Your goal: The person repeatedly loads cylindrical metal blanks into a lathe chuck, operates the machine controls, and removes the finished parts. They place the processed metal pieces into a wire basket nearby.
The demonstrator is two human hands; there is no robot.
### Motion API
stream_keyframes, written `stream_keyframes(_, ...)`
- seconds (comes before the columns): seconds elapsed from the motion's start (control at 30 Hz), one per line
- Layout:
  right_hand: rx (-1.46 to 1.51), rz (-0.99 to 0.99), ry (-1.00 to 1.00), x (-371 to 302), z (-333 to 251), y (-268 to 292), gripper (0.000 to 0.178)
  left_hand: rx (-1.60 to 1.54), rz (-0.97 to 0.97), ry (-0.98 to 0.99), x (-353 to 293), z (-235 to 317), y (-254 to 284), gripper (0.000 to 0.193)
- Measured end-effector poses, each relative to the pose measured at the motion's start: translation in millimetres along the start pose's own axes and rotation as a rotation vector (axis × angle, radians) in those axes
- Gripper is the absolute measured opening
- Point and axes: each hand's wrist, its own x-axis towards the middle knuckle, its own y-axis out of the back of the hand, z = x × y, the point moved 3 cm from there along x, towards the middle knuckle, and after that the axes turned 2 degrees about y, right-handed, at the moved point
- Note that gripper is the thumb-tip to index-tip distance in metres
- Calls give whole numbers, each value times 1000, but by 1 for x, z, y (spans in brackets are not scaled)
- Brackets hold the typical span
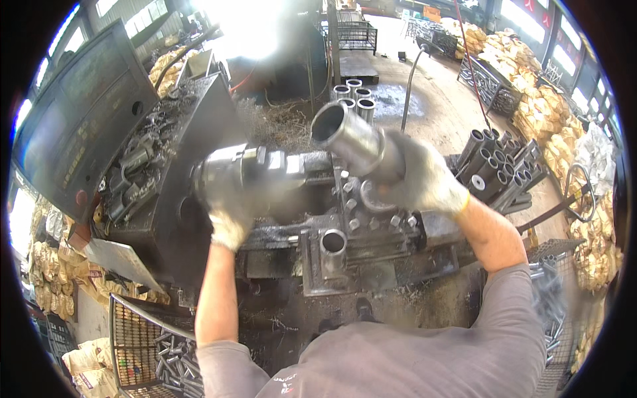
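My right hand [424, 176], in a dirty pale work glove, is closed round a thick metal tube [358, 146]. The tube tilts, its open end up and to the left, above the bolted tool post [352, 205] of a lathe. My left hand [232, 222], gloved too, is at the near side of the lathe's round chuck [222, 174]. Motion blur and dark grime hide its fingers, so whether it grips anything does not show. A shorter metal tube [333, 251] stands upright on the near part of the machine, below the tool post.
Several tubes [355, 99] stand upright behind the lathe. More tubes [497, 166] lie bundled at the right. A wire basket [136, 338] with small metal pieces stands at lower left. Scrap covers the headstock [199, 126]. A bent dark bar [554, 212] juts out at the right.
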Motion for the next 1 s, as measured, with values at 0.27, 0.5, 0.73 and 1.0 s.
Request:
stream_keyframes(0.27,1074,-669,-896,-168,-24,-214,66,-1727,-440,793,-193,140,-21,75)
stream_keyframes(0.5,169,-702,-786,-206,13,-269,79,-1397,-111,1299,-244,97,-99,61)
stream_keyframes(0.73,423,-689,-673,-222,27,-245,61,-2046,-67,1483,-280,74,-83,37)
stream_keyframes(1.0,215,-63,-742,-217,78,-156,56,-241,-182,205,-158,136,-84,83)
